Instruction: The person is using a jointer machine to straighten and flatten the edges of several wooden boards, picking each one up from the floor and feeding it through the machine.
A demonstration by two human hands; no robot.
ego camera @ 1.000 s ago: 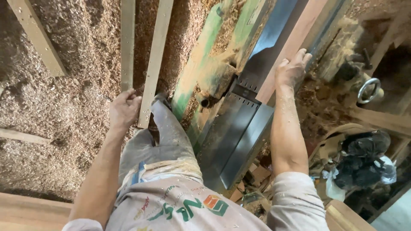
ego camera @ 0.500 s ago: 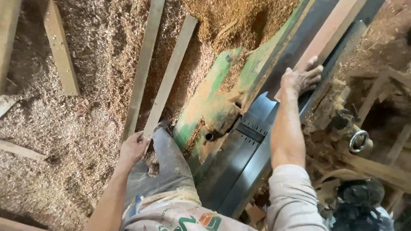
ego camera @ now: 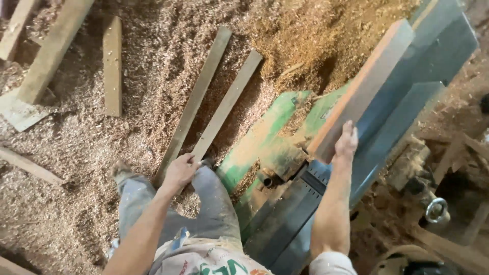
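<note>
A long reddish-brown wooden board (ego camera: 364, 86) lies on the grey-blue metal machine table (ego camera: 407, 112) in the right half of the frame, its long axis running from lower centre-right up to the upper right. The near, square-cut end of the board sits just right of centre. The right hand (ego camera: 346, 142) is pressed against that end, palm flat on the wood and fingers spread upward along the board's right edge; it is open, not wrapped round anything. The board therefore stretches straight away from this hand, up and to the right, in line with the forearm.

The left hand (ego camera: 179, 170) is lower and left of centre, well apart from the board. Its fingers curl over the near end of a thin grey wooden strip (ego camera: 226, 104) that rests on the sawdust and slants up to the right; a second thin strip (ego camera: 196, 97) lies just beside it, nearly parallel. Whether the hand truly grips the strip or only rests on it cannot be told. The right hand is plainly the nearer one to the board.

Between the hands stands the worn green-painted machine body (ego camera: 265, 137). Deep sawdust (ego camera: 76, 153) covers the floor at the left, with short wooden offcuts (ego camera: 112, 66) scattered toward the upper left corner.
</note>
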